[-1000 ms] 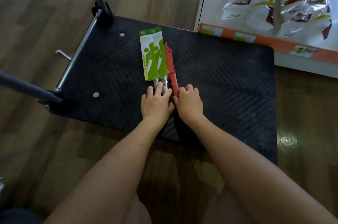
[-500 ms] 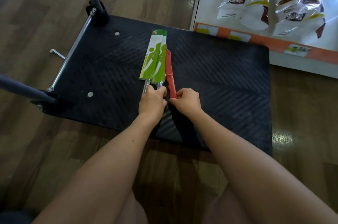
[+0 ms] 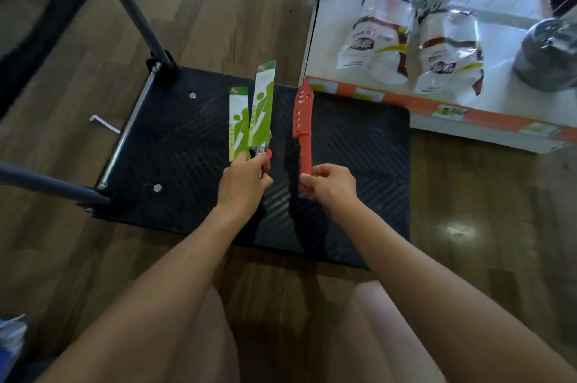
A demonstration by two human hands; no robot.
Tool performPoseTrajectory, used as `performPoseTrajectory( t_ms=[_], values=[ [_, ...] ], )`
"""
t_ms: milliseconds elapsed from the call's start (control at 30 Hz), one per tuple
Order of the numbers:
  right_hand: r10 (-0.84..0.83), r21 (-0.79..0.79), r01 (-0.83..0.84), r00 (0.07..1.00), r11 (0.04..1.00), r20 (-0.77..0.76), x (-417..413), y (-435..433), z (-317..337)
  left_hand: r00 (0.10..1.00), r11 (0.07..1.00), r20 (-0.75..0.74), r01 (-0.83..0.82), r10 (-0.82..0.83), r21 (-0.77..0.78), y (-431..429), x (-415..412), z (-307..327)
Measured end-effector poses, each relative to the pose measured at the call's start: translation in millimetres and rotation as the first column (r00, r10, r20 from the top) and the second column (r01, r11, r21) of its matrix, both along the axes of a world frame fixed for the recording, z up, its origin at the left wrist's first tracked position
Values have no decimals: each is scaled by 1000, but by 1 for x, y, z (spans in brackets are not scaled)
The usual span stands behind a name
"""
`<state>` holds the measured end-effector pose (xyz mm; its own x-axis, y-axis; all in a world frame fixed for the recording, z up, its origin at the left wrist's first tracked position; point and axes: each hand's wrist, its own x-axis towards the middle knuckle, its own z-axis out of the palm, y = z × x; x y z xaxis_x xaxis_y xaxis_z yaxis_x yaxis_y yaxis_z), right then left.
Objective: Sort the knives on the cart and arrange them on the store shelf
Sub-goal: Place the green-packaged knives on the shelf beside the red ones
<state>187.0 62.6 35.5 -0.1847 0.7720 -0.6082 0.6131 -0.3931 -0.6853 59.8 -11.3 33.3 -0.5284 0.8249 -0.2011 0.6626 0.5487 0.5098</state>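
Two sleeved knives [image 3: 261,111] are gripped by the left hand [image 3: 245,182], one red knife [image 3: 303,123] by the right hand [image 3: 331,184]; bare cart [image 3: 368,170] is seen at 3 o'clock, shelf [image 3: 406,100] edge at 1.

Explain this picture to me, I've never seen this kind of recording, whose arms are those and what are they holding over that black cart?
There is no machine here: these are a person's two bare arms, filmed by one wide-angle camera worn on the head, looking down. The left hand grips two green-sleeved knives by their handles. The right hand holds a red knife by its handle, blade pointing away. Below them is a black flat cart with a metal push handle, on a wooden floor. To the right stands a white store shelf holding two white bags and a dark wrapped bundle.
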Motion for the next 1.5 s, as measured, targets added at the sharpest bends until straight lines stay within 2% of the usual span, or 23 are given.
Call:
performPoseTrajectory(
  t_ms=[233, 400, 500, 700, 967, 1100, 1500],
  values=[
    [-34, -58, 30, 997, 998, -67, 36, -9, 183, 996, 997, 50, 74, -75, 34, 5, 41, 191],
    [-147, -66, 140, 981, 988, -127, 65, -3, 312, 991, 992, 73, 106, -112, 70, 3, 69, 322],
    [-189, -97, 173, 960, 980, -206, 90, 4, 386, 991, 988, 72, 106, -114, 112, 4, 87, 387],
    [-165, -34, 162, 947, 986, -274, 141, 9, 491, 993, 978, 44, 104, -114, 180, 22, 127, 488],
    [-161, -22, 165, 915, 986, -369, 206, 11, 563, 994, 947, 27, 89, -103, 310, 35, 183, 562],
    [-159, -1, 173, 904, 985, -398, 230, 9, 578, 994, 926, 47, 70, -94, 370, 38, 208, 578],
    [-195, 10, 223, 874, 975, -446, 247, 25, 605, 988, 914, 25, 129, -149, 385, 60, 239, 602]
  ],
)
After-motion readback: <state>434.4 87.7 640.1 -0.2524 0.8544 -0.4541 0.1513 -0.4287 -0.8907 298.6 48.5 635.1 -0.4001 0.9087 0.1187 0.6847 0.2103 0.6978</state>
